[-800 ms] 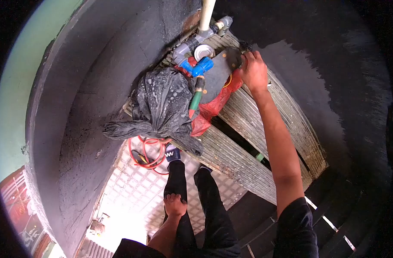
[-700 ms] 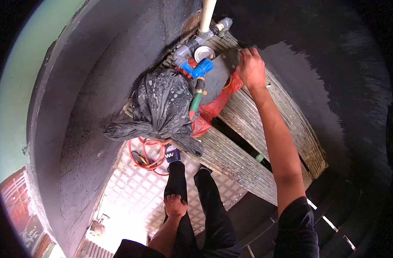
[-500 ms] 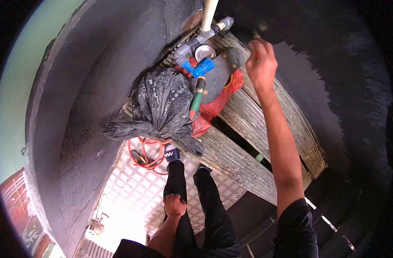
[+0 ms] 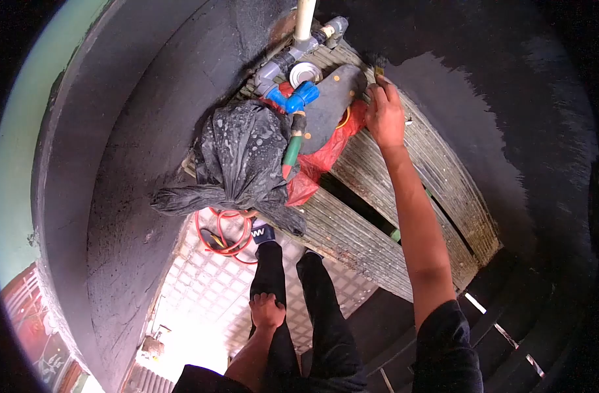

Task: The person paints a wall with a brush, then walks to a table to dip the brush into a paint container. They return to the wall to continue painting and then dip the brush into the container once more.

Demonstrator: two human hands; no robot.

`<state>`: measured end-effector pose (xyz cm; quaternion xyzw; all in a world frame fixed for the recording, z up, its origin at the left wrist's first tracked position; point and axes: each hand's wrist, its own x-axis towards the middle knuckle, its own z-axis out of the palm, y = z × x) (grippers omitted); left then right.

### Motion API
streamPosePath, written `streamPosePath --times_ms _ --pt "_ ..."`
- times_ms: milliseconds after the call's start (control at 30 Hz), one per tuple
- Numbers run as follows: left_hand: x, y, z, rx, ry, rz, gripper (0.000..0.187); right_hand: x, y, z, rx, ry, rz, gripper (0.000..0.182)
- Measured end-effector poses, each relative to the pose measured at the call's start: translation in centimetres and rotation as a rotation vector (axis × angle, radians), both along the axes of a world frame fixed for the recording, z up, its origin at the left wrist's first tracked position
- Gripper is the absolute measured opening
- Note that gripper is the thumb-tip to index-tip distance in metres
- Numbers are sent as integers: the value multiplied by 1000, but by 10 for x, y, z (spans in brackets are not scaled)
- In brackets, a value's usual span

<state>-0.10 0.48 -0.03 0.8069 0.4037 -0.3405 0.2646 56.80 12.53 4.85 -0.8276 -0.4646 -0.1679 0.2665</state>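
A small paintbrush (image 4: 378, 70) with a yellowish ferrule is pinched in the fingers of my right hand (image 4: 385, 116). Its dark bristles point up at the lower edge of the dark curved wall (image 4: 443, 29), where black coating meets a greyer patch (image 4: 443, 95). The brush handle is mostly hidden by my fingers. My left hand (image 4: 267, 310) rests on my bent knee, fingers curled over the black trouser leg (image 4: 268, 265). Left of my right hand, a grey flat piece with orange dots (image 4: 335, 98) lies on a red plastic bag (image 4: 332, 154).
Grey ribbed boards (image 4: 358, 223) with gaps span the corner. On them sit a knotted black plastic bag (image 4: 240, 150), a round tin lid (image 4: 305, 75) and blue and grey pipe fittings (image 4: 302, 97). A red hose (image 4: 237, 252) coils on the tiled floor (image 4: 207, 288).
My right hand has come down and slightly left with the paintbrush, which now shows more clearly near the wall's lower edge. My left hand stays on the knee.
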Motion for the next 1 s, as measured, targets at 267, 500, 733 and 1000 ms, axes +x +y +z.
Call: streamPosePath --times_ms 267,500,733,1000 --pt "-1 -2 1 31 -45 28 23 -9 -12 24 -85 14 -82 15" --pt "-1 0 1 -7 6 20 23 22 49 30 76 183 78 22" --pt "1 -2 2 11 2 17 26 24 18 27 -14 125 -33 13" --pt "1 -2 1 37 -49 34 26 17 -4 44 -157 40 -146 8"
